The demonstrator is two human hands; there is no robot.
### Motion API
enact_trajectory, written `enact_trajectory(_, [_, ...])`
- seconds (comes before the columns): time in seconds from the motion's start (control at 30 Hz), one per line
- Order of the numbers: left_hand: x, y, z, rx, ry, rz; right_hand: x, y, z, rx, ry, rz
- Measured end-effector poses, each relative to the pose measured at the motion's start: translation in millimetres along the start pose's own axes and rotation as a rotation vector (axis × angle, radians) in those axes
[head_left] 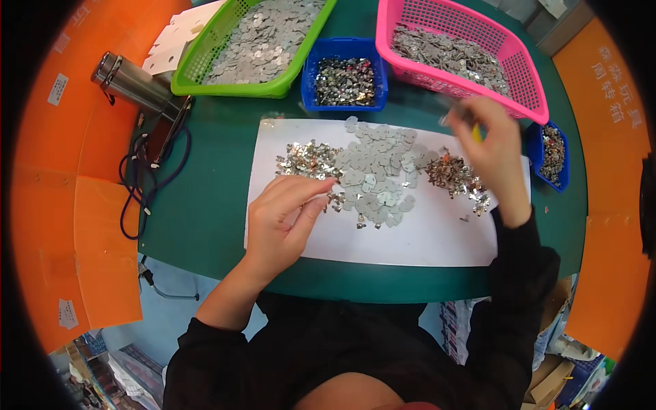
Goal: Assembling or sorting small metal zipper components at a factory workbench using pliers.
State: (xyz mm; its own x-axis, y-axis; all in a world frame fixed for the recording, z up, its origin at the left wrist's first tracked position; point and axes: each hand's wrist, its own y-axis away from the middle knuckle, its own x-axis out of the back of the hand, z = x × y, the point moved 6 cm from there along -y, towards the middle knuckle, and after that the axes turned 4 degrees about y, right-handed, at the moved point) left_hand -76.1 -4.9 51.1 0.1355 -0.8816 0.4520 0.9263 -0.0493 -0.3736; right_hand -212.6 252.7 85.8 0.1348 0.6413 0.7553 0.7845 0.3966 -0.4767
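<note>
Over the left part of a white sheet, my left hand has its thumb and forefinger close together in a pinch. Whatever lies between those fingertips is too small to name. Beside them is a pile of small shiny metal pieces, next to a spread of flat grey metal discs. My right hand is raised near the pink basket, its fingers curled and smeared by motion. A yellow part of something held shows in its grip. Below it sits a second pile of small metal pieces.
A green basket and a pink basket hold flat grey metal pieces. Between them stands a blue bin of small parts; another blue bin is at right. A steel flask and a dark cord lie left.
</note>
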Motion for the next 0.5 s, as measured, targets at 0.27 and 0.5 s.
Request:
enact_trajectory(0.27, [8.3, 3.9, -24.5, 0.153, 0.021, -0.013, 0.8, 3.9, 5.6, -0.016, 0.158, -0.070])
enact_trajectory(0.5, [3.8, -69.6, -1.4, 0.006, 0.085, -0.046, 30.4, 30.7, 56.4, -0.303, -0.043, 0.093])
